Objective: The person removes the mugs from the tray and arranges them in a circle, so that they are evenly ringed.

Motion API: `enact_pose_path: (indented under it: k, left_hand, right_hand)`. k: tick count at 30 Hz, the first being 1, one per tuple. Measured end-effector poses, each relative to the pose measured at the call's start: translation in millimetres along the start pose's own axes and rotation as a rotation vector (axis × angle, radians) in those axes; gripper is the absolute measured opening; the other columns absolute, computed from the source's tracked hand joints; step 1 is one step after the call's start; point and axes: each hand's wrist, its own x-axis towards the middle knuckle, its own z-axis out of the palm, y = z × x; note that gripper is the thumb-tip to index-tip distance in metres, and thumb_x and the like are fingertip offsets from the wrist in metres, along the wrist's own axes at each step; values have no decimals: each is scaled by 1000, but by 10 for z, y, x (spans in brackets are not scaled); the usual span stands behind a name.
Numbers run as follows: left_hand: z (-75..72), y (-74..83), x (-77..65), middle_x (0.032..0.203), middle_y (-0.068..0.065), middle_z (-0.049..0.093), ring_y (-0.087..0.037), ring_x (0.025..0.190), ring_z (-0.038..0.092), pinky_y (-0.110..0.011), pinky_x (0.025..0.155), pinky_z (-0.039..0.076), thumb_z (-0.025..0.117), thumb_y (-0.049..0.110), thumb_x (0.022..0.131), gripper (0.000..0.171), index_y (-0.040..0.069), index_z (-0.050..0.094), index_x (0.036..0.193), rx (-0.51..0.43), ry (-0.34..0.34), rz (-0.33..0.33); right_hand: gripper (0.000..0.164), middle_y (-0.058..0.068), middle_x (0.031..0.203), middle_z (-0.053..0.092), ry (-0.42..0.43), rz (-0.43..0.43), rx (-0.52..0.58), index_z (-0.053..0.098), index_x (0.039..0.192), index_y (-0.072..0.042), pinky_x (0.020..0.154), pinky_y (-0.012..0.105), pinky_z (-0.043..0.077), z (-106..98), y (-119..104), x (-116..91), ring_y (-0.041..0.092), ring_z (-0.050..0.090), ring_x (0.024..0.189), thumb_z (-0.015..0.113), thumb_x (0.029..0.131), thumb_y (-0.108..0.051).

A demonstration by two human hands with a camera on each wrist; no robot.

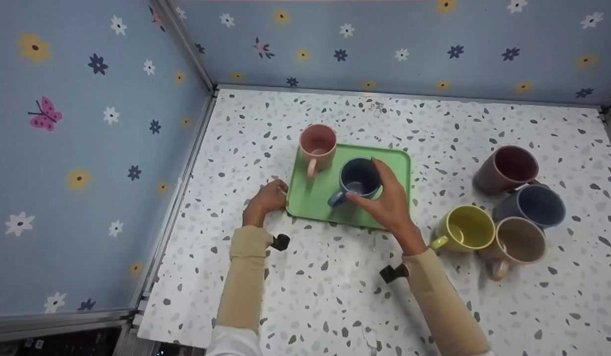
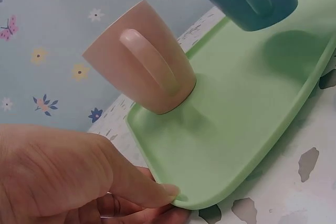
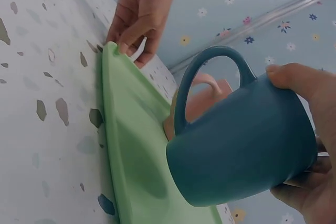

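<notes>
On the speckled table point(image 1: 330, 287), the green tray point(image 1: 307, 195) has its 9 o'clock edge pinched by the left hand point(image 1: 270, 198), with the pink mug point(image 1: 318, 147) standing at 11 — one apparently done. The right hand point(image 1: 392, 207) grips the blue mug point(image 1: 359, 179) above the tray's middle, not yet down. Off at 3 o'clock, four seem left — maroon mug point(image 1: 505, 170), second blue mug point(image 1: 537, 206), beige mug point(image 1: 522, 241), yellow mug point(image 1: 467, 228) — crowded close, the yellow nearest the right sleeve point(image 1: 444, 301).

The empty blue mug point(image 1: 357, 177) hangs roughly upright above the rimmed, rectangular green tray point(image 1: 308, 199), its handle pointing near-left.
</notes>
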Motion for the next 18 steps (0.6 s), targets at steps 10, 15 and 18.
enact_pose_path:
  k: [10,15,18]
  left_hand:
    - [8,7,14,114,-17,58,-26,96,50,-41,89,41,52,9,86,36,6,53,122,9,-19,-50]
    - [5,10,6,115,-17,58,-28,100,50,-41,93,41,53,8,85,36,6,53,121,9,-10,-35]
    - [5,3,9,113,-17,57,-27,99,50,-40,92,40,53,8,85,35,6,53,121,6,-11,-31]
  right_hand:
    - [89,14,139,50,80,82,-38,44,140,-4,107,40,37,-214,102,20,26,47,128,84,69,-37]
    - [86,12,136,53,137,101,-26,47,139,-8,107,39,37,-315,154,20,25,49,126,87,67,-32]
    - [86,14,135,53,168,128,-16,48,137,-4,108,40,35,-378,181,15,27,49,126,88,65,-28]
